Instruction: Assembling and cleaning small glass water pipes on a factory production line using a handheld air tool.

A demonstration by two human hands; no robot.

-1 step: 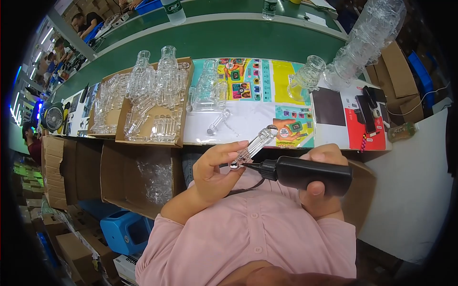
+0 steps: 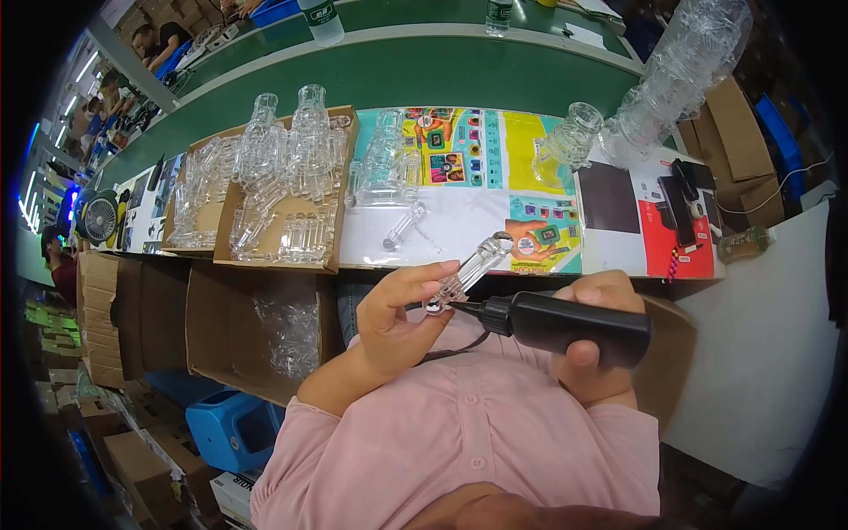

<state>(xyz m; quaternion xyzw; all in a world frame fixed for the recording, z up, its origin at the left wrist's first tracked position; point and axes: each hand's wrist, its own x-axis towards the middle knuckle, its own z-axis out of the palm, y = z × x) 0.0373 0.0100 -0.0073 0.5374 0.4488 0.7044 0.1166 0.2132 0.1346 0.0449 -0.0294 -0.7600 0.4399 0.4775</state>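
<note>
The left hand (image 2: 399, 316) grasps a clear plastic tube-shaped part with ribbed sides (image 2: 466, 272), fingers curled round its lower end so that it slants up and to the right, its rounded top reaching over the near edge of the desk (image 2: 760, 353). The right hand (image 2: 594, 334) is clenched round a black cylindrical handheld tool (image 2: 570, 327), lying roughly level in front of the chest, its narrow tip meeting the bottom end of the clear part; whether the tip goes inside that end is hard to tell at this size. A thin dark cord (image 2: 450, 352) runs from the tool's front across the pink shirt (image 2: 459, 442).

On the desk, toward its left end, a shallow brown cardboard tray (image 2: 340, 190) holds many clear plastic parts (image 2: 287, 168), some standing upright, others lying flat; a second such tray (image 2: 201, 216) lies just beside it on the left. A brightly coloured printed sheet (image 2: 477, 146) covers the middle of the desk, with one loose clear part (image 2: 402, 225) lying on its white near portion. At the right end, a clear jar-like piece (image 2: 570, 141) leans beside a tall stack of clear plastic pieces (image 2: 680, 71). Below the near edge, on the left, an open cardboard box (image 2: 221, 327) holds a clear plastic bag (image 2: 291, 331).
</note>
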